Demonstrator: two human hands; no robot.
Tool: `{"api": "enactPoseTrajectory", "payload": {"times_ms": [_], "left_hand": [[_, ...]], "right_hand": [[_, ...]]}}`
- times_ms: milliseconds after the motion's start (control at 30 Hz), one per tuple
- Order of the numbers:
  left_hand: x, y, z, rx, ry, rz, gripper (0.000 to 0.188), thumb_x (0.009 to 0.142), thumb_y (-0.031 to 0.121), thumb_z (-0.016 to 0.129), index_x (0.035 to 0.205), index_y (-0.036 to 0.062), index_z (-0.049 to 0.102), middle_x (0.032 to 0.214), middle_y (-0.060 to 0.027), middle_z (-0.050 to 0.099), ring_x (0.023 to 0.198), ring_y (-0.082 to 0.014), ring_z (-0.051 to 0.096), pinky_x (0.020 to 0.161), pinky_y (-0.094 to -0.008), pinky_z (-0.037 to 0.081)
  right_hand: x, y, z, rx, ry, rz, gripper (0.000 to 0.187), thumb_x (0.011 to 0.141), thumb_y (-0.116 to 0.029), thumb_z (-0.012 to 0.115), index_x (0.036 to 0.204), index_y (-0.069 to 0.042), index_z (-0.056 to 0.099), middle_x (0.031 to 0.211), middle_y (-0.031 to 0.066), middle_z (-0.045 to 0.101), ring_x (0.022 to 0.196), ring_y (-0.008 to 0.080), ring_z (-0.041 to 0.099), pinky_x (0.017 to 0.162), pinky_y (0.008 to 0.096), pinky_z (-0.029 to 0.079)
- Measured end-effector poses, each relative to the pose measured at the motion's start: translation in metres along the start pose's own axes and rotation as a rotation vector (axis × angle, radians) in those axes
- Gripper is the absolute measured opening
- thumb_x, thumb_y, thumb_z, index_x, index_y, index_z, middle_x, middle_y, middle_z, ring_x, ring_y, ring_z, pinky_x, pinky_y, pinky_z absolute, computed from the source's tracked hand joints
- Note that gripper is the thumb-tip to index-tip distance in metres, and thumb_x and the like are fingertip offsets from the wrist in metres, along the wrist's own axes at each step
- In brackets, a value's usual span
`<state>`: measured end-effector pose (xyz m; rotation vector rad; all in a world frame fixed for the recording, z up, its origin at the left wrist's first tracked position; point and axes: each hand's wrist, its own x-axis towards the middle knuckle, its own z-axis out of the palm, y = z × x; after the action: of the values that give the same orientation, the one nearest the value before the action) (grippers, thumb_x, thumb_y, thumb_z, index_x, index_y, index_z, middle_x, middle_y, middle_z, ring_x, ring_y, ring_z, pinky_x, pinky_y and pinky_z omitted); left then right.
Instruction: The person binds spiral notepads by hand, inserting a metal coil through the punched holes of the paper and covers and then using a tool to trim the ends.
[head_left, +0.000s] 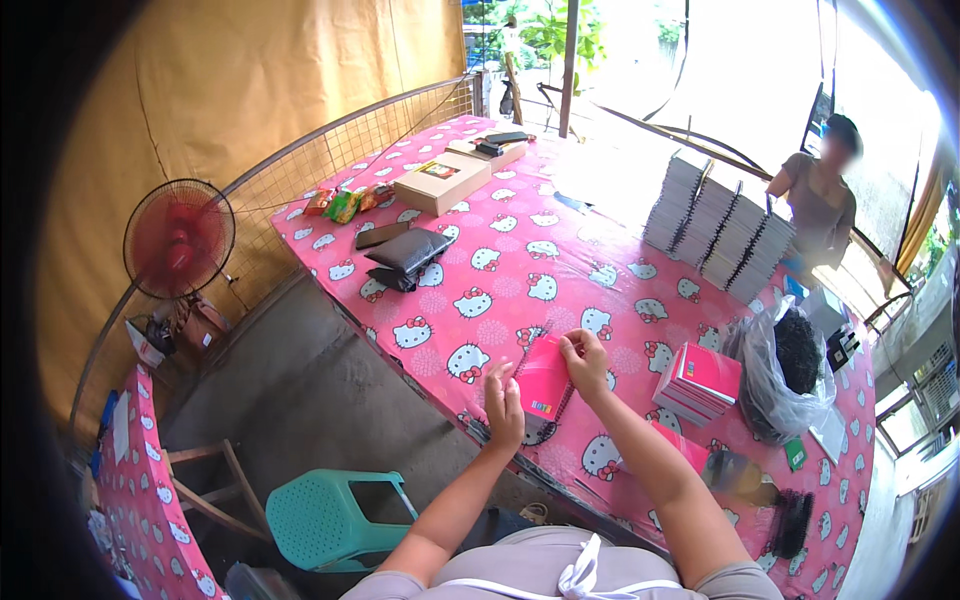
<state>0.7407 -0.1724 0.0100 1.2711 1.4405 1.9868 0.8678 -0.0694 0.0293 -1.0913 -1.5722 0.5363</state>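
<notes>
A pink notebook (541, 385) lies on the pink patterned tablecloth near the table's front edge. Dark wire coils show along its side edge. At the notebook's upper right edge, the fingers of my right hand (588, 366) are closed in a pinch. My left hand (504, 408) is by its left edge, fingers stretched out and apart, gripping nothing; whether the fingertips touch the coils I cannot tell. To the right stands a stack of similar pink notebooks (698, 380). Nearer to me, another pink cover (682, 446) lies partly hidden by my right forearm.
Tall stacks of wire-bound pages (718, 225) stand at the far right, beside a person (822, 195). A plastic bag of black coils (790, 365) and loose coils (791, 523) lie right. Cartons (442, 184) and a black package (410, 250) sit farther back. A green stool (325, 520) stands left.
</notes>
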Motion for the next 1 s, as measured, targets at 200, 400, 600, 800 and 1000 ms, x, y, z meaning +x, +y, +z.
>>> {"api": "enactPoseTrajectory", "payload": {"times_ms": [200,400,600,800,1000], "left_hand": [[0.01,-0.013,0.018,-0.029,0.103,-0.121,0.019,0.094,0.016,0.057,0.093,-0.0019,0.062,0.092,-0.0088,0.067,0.083,-0.0126,0.06,0.075,-0.0263,0.048],[0.012,-0.01,0.023,-0.12,0.113,-0.16,0.017,0.093,0.014,0.057,0.098,-0.001,0.064,0.089,-0.006,0.065,0.079,-0.0129,0.059,0.071,-0.0262,0.048],[0.023,0.028,-0.005,-0.258,0.041,-0.2,0.028,0.092,0.009,0.054,0.118,-0.0009,0.053,0.117,-0.0116,0.056,0.11,-0.019,0.053,0.097,-0.0311,0.042],[0.001,0.099,0.048,-0.414,-0.402,-0.246,0.032,0.091,0.006,0.055,0.122,0.0004,0.049,0.121,-0.0119,0.055,0.113,-0.0192,0.052,0.097,-0.0303,0.041],[-0.034,0.099,0.09,-0.412,-0.824,-0.538,0.04,0.089,0.004,0.058,0.127,0.0031,0.046,0.119,-0.0121,0.055,0.109,-0.0156,0.053,0.091,-0.0249,0.043]], "right_hand": [[-0.007,0.008,0.017,0.074,0.204,0.148,0.022,0.088,-0.018,0.064,0.075,-0.003,0.053,0.064,-0.0017,0.048,0.059,0.0065,0.041,0.053,0.0244,0.036],[-0.005,-0.013,-0.019,-0.29,0.174,-0.165,0.03,0.078,-0.019,0.072,0.096,-0.002,0.056,0.092,0.0116,0.056,0.088,0.0235,0.055,0.079,0.0346,0.045],[-0.063,-0.076,-0.2,-0.481,-0.01,0.08,0.032,0.074,-0.018,0.075,0.097,-0.001,0.06,0.109,0.0183,0.054,0.106,0.0328,0.05,0.091,0.0415,0.041],[-0.151,-0.02,-0.25,-0.649,0.087,0.686,0.056,0.07,-0.029,0.079,0.111,0.002,0.055,0.112,0.021,0.053,0.101,0.034,0.054,0.089,0.04,0.044],[-0.149,-0.02,-0.262,-0.376,0.249,0.731,0.046,0.065,-0.019,0.081,0.097,0.001,0.055,0.095,0.016,0.059,0.089,0.0305,0.058,0.081,0.0373,0.047]]}}
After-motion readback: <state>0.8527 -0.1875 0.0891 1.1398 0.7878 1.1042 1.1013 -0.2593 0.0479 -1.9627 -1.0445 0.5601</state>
